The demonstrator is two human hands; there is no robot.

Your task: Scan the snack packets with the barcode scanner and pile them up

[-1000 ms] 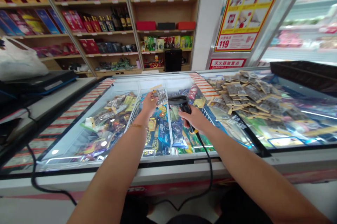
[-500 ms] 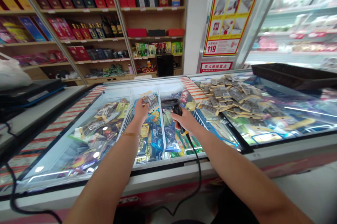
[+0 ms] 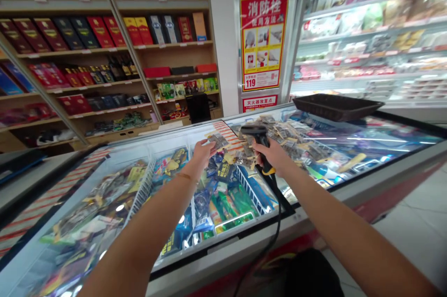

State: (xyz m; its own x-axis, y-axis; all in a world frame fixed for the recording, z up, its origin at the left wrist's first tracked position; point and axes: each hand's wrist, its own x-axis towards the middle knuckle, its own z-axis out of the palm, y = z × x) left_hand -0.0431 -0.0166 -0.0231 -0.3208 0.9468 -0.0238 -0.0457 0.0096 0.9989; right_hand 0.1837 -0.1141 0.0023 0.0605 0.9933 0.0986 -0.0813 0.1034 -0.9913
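Note:
My left hand is closed on the edge of a small flat packet, grey-brown with a tan border, held over the freezer. My right hand is wrapped round the grip of a black barcode scanner with a yellow base; its cable hangs down in front of the freezer. The scanner's head points left, toward the packet. Behind and right of the scanner lies a heap of similar packets on the glass freezer top. Under my hands, wire baskets hold bagged frozen goods.
A dark brown tray sits on the freezer's far right. Striped strips cross the freezer top. Shelves of boxes stand behind on the left. A stocked cooler is at the back right. A red poster hangs on the wall.
My view has swung to the right. Both hands have shifted right over the freezer with the packet and the barcode scanner, the scanner now standing in front of the packet heap.

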